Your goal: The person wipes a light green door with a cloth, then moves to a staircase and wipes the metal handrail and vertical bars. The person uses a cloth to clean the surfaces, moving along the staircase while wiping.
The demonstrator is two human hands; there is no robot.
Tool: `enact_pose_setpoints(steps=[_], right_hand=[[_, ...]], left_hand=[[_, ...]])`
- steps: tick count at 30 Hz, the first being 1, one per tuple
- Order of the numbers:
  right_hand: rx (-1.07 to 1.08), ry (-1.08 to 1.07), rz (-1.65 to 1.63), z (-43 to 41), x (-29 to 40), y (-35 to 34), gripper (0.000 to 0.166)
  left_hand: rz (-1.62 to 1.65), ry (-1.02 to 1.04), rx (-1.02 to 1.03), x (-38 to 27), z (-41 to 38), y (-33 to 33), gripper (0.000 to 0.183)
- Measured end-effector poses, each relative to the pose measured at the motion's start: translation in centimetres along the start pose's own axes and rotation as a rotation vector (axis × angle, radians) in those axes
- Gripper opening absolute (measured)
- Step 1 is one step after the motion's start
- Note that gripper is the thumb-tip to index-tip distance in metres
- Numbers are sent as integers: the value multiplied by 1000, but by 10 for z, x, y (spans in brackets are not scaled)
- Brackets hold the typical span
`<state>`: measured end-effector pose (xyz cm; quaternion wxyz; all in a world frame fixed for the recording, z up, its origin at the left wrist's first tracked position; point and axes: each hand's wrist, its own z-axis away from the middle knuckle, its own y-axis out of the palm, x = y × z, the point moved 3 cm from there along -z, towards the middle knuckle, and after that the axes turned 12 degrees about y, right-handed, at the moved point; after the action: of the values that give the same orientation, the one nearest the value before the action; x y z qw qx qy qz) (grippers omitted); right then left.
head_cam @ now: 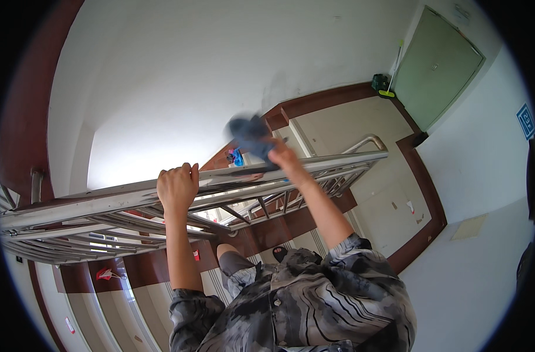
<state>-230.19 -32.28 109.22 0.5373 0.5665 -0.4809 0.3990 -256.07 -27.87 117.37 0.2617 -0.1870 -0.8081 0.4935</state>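
My left hand (177, 187) is wrapped over the top of a shiny stainless steel handrail (223, 177). To its right, my right hand (286, 157) holds a dark blue-grey cloth (250, 135), blurred by motion. Most of the cloth hangs past the far side of the rail, in front of the white wall. Whether its lower part touches the steel, I cannot tell. Steel balusters (262, 207) run below the rail, which bends back on itself at its right end.
Stairs (118, 303) with loose litter (105, 274) descend at lower left. More steps (300, 132) lie beyond the rail, near a blue item (237, 157). A landing (381, 176) leads to a green door (441, 66), with a broom (395, 75) and dark bin (380, 82) beside it.
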Motion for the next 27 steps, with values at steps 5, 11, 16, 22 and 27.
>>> enact_pose_setpoints(steps=[5,11,16,22,27], right_hand=[[-212,-14,869,-1,-22,81,28],[-47,-4,988,-27,-26,80,34],[73,322,1045,-42,-58,4,46],[-194,261,965,-19,-93,-110,38],[-409,-9,934,-10,-98,-111,28]], left_hand=[[-9,-21,15,-3,-6,1,36],[-4,-55,53,-3,-8,5,33],[29,-86,84,-1,-9,-4,32],[52,-63,72,-1,-14,-3,31],[46,-76,75,0,-11,-1,32]])
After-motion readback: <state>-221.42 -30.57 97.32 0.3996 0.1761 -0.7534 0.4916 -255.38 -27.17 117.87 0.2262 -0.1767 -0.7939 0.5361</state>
